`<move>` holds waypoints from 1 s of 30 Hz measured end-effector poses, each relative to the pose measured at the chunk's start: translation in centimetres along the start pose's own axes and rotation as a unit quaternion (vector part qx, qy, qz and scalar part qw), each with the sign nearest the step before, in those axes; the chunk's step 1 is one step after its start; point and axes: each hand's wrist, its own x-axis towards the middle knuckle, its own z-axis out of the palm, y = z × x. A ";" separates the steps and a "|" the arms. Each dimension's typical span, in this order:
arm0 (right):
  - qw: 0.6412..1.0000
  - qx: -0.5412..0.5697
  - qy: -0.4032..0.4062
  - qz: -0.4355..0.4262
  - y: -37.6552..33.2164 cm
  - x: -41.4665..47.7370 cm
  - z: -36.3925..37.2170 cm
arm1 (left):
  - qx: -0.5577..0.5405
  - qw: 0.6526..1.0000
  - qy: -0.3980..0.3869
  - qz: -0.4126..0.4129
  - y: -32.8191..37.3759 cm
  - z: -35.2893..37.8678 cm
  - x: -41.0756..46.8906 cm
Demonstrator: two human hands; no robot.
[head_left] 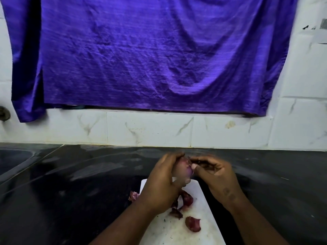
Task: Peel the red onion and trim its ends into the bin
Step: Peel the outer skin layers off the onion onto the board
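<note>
Cupped in the curled left grip [161, 183], with the right grip [218, 175] pinching at its upper side, the red onion [182, 168] was held above a white cutting board [201, 206] strewn with peel scraps [192, 224] on the black bench [70, 183], a purple cloth [150, 53] draping the tiled wall [150, 132] behind, fingertips blurred.
</note>
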 end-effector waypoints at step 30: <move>0.955 -0.245 -0.019 -0.164 -0.5 0.1 -0.6 | 0.077 0.996 -0.049 -0.004 -0.4 -0.6 0.4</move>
